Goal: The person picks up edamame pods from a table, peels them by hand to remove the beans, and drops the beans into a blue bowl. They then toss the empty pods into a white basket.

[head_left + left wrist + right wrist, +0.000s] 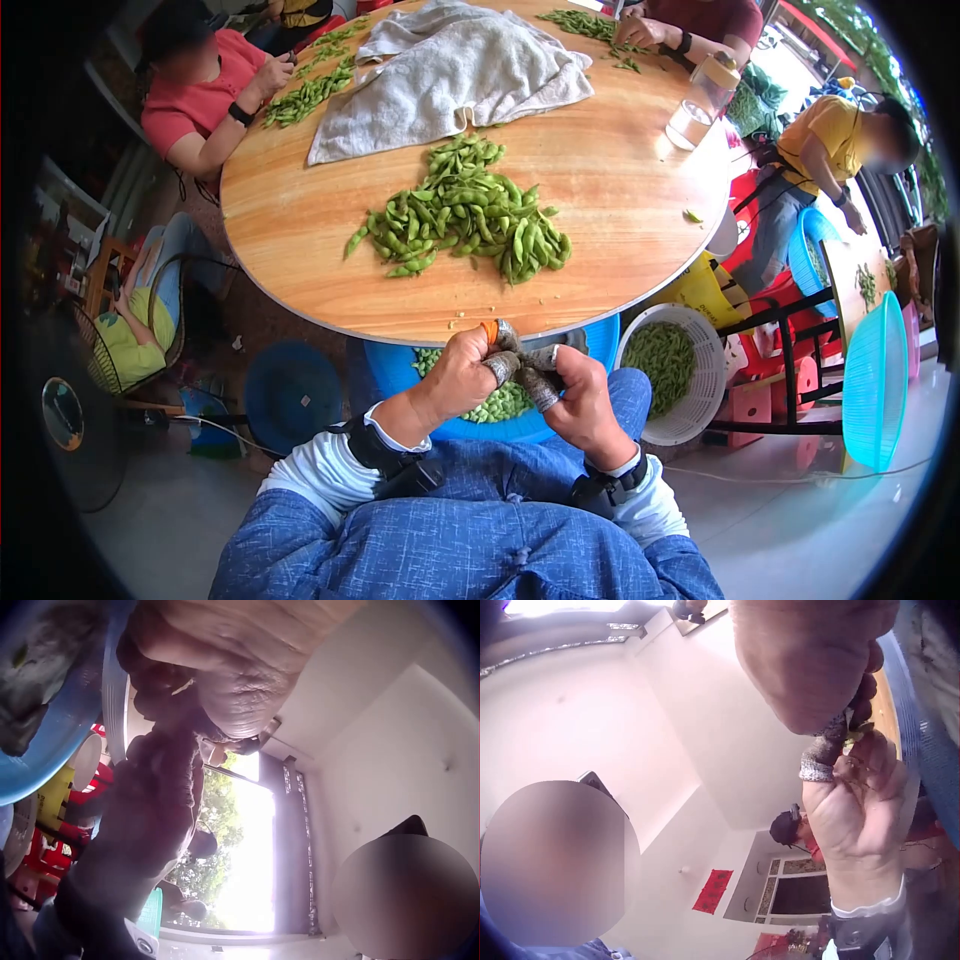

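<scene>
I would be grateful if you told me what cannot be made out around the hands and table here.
Green piece: right wrist view, mostly covered by the left hand and right hand.
Anything beneath the cloth: head view, covered by its folds.
Far side of the blue basin: head view, hidden by the table.
Head of the person in maroon: head view, cut off by the top edge.

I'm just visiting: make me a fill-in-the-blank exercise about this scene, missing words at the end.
1. The person's left hand and right hand meet close to a round plastic tub coloured ____.
2. Nearest the hands, the round light-brown wooden table bears a heap of bean pods coloured ____.
3. The crumpled greyish-white cloth lies ____ from the person than that heap.
4. A round white perforated plastic basket is on the person's ____ side.

Missing words: blue; green; farther; right.
</scene>
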A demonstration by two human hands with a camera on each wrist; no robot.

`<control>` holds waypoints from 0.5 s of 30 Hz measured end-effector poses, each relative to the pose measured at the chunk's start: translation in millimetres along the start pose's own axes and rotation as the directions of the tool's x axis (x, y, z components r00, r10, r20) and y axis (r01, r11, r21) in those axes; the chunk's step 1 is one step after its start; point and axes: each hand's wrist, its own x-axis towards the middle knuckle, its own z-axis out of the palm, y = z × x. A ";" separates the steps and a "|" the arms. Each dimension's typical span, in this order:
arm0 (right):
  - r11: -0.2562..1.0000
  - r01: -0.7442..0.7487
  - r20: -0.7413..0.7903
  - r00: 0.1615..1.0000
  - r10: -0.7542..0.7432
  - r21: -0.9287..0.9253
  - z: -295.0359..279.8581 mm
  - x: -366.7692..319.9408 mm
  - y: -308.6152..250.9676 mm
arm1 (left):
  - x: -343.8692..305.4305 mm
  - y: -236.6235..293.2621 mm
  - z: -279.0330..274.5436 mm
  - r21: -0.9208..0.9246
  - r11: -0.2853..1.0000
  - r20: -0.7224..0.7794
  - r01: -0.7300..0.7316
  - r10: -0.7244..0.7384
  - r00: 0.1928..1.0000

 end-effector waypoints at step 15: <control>0.610 -0.281 0.073 0.937 0.343 0.740 -3.6 -0.7 3.0 | -7.0 -12.3 -5.1 -0.100 0.992 0.124 -0.080 0.092 0.988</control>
